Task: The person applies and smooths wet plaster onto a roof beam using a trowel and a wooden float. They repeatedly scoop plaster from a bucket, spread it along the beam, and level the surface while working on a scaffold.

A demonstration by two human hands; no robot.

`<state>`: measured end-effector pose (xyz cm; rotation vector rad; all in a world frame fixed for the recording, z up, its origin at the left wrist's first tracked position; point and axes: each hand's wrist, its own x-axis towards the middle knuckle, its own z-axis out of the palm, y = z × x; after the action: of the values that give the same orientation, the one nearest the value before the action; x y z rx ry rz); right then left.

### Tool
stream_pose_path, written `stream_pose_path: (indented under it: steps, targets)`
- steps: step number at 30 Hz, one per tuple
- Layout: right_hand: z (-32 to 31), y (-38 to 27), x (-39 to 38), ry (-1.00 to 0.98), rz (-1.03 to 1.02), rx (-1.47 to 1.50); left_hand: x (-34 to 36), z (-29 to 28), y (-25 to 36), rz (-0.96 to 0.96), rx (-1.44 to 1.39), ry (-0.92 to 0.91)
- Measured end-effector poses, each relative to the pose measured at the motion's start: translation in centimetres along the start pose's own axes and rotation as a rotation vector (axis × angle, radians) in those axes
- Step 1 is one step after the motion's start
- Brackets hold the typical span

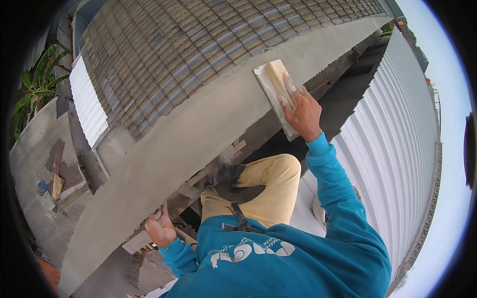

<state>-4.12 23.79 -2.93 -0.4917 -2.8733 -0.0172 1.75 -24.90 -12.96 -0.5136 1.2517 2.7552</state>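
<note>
My right hand (304, 113) is closed round the wooden handle of a plastering float (271, 92). The float's flat board is smeared with pale mortar and tilts over the outer edge of a long band of smooth grey plaster (194, 119). My left hand (160, 228), dusted with mortar, rests against the lower edge of the same band, its fingers stretched up to that edge and holding no tool. Part of those fingers is hidden by the edge.
A tiled roof (198, 44) rises beyond the plaster band. On the right lies a corrugated metal roof (387, 109), with a dark gap between. My bent leg (273, 184) is over boards and rubble. Lower left is another corrugated roof (35, 149) with scraps on it.
</note>
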Motion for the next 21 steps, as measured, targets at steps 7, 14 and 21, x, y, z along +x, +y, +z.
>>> stream_pose_path:
  steps: [7,14,21]
  targets:
    - [4.7,12.6,15.5,0.063,0.252,-0.168,0.9,3.0,1.1,-0.175,-0.1,0.223]
    - [-1.2,-2.1,-1.2,-0.039,0.028,0.064,0.3,3.7,1.0,-0.135,-0.039,0.294]
    - [0.5,5.0,6.1,-0.034,0.108,-0.042,-0.8,3.0,1.3,-0.045,0.133,0.191]
